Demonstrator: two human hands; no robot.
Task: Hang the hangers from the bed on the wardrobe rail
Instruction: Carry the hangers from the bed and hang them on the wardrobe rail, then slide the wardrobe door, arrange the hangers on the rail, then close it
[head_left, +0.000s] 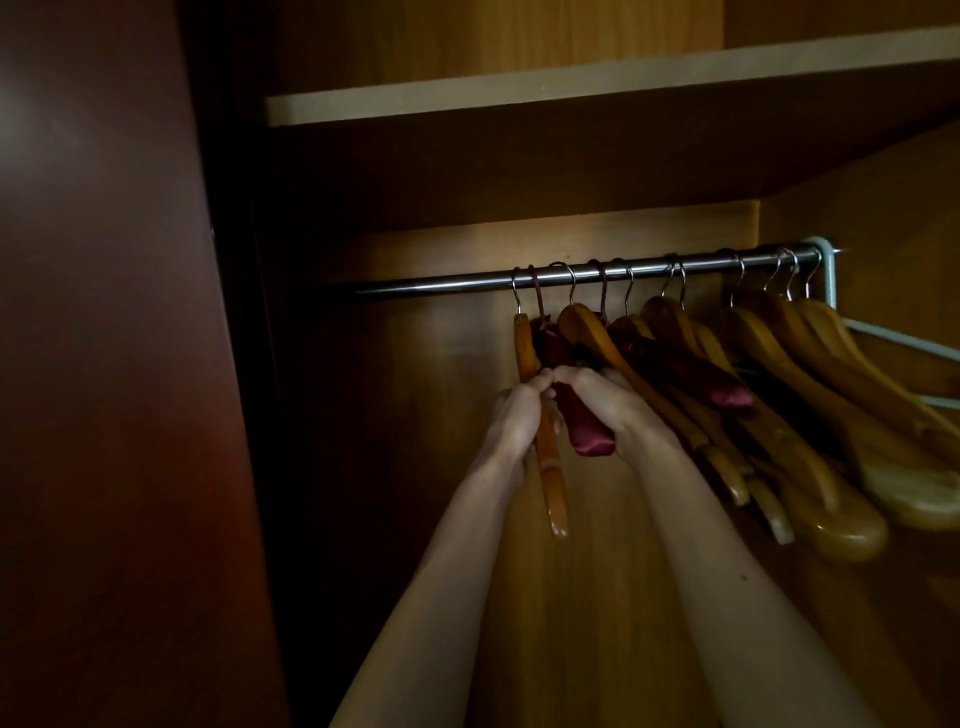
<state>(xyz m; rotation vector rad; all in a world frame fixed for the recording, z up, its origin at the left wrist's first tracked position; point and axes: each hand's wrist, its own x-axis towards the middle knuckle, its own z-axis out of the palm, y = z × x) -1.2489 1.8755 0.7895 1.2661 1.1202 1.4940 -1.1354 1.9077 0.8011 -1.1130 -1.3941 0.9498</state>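
A metal wardrobe rail (441, 285) runs across the dim wardrobe. Several wooden hangers (810, 374) hang on it toward the right, with a second maroon padded one (722, 387) among them. At the left end of the row hangs a wooden hanger (550, 483), its hook over the rail; my left hand (517, 415) is closed around its arm. Right beside it hangs a maroon padded hanger (589, 436), and my right hand (608, 400) grips it. Both hands touch at the fingertips below the rail.
A wardrobe shelf (571, 91) sits above the rail. The dark red wardrobe door (104, 364) stands open on the left. A white wire hanger (893, 340) hangs at the rail's right end. The rail's left stretch holds no hangers.
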